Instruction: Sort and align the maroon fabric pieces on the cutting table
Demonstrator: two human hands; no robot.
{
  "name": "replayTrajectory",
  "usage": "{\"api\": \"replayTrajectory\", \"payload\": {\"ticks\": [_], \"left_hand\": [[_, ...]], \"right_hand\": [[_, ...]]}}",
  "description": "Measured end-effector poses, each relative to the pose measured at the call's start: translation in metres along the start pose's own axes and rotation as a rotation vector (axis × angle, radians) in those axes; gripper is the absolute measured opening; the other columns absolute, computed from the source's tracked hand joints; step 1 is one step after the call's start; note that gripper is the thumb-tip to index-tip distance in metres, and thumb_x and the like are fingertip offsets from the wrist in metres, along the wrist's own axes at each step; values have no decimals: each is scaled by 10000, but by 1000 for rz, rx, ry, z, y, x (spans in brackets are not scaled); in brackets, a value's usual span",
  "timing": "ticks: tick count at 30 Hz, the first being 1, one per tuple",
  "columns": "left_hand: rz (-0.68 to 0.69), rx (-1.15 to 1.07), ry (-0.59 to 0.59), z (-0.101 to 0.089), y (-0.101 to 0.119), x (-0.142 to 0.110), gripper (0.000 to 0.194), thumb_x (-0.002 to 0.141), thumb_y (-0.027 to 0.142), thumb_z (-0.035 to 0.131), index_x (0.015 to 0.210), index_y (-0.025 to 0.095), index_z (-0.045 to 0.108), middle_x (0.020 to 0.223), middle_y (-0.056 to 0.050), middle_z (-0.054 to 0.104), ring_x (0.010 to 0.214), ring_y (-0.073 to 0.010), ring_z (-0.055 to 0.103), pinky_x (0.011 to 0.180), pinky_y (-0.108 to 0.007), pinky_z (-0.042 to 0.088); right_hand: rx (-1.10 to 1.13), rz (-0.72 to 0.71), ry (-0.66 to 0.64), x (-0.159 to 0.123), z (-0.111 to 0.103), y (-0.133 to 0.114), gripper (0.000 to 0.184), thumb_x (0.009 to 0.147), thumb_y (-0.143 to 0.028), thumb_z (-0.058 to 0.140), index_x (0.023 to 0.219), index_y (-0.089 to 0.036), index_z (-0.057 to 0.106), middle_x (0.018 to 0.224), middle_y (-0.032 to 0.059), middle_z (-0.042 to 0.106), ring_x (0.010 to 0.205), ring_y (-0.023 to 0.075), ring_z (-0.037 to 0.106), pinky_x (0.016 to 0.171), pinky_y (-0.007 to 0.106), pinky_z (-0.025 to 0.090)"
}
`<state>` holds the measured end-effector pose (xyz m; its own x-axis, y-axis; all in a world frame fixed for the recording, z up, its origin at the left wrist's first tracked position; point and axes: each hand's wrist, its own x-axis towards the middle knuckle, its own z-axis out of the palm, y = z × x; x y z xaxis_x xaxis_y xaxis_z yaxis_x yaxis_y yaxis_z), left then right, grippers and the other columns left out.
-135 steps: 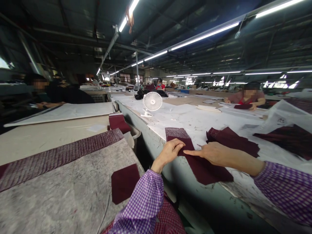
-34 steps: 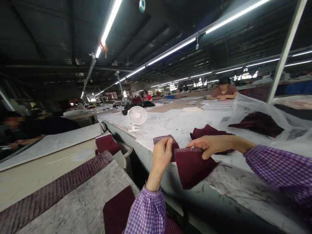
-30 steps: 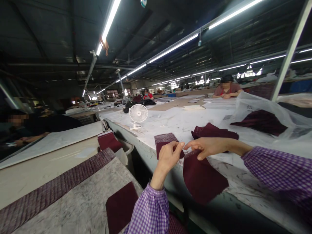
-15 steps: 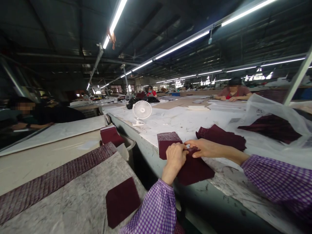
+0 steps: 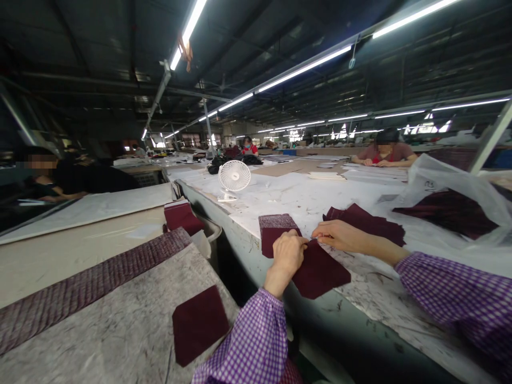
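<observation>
A maroon fabric piece lies on the white cutting table, hanging slightly toward its front edge. My left hand is closed in a pinch on the piece's upper left corner. My right hand presses on its top edge with fingers pinched together. Just behind my hands lies a stack of maroon pieces with a woven band. A looser pile of maroon pieces sits behind my right hand.
A small white fan stands further back on the table. A clear plastic bag with maroon fabric is at right. On the left table lie a maroon square and a woven strip. Other people sit at distant tables.
The maroon piece, held up between both hands a second ago, has been lowered flat onto the table. Both hands now rest at its top edge.
</observation>
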<state>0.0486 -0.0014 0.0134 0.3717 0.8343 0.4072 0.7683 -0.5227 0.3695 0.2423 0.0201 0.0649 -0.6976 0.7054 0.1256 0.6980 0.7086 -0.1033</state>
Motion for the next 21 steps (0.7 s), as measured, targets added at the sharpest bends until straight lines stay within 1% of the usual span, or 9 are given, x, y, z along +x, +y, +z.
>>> {"api": "replayTrajectory", "payload": {"ticks": [5,11,15,21], "left_hand": [[-2,18,3,-2,1,-1,213,882,236,543,962,295,731,937,-23,622,913,-188,568,772,-271,463],[-16,2,-7,-1,0,0,210,878,233,547,965,292,728,951,-18,632,942,-187,572,801,-269,466],[-11,4,-6,-1,0,-1,224,887,235,532,989,286,724,945,-25,632,951,-196,575,805,-280,469],[-21,-28,-2,1,-1,-1,242,883,228,531,1029,282,716,947,-32,627,955,-203,571,816,-289,467]], "right_hand": [[-23,39,21,6,4,-2,244,856,-152,421,915,-97,651,898,135,675,812,208,606,765,300,431],[-29,90,44,6,1,-3,191,823,-131,430,867,-119,616,821,116,680,715,190,591,672,281,412],[-33,90,33,5,1,-3,163,808,-152,460,851,-122,614,771,102,671,667,182,575,635,277,396],[-40,76,31,6,6,0,148,798,-157,464,833,-139,607,753,79,662,662,174,568,634,271,387]]}}
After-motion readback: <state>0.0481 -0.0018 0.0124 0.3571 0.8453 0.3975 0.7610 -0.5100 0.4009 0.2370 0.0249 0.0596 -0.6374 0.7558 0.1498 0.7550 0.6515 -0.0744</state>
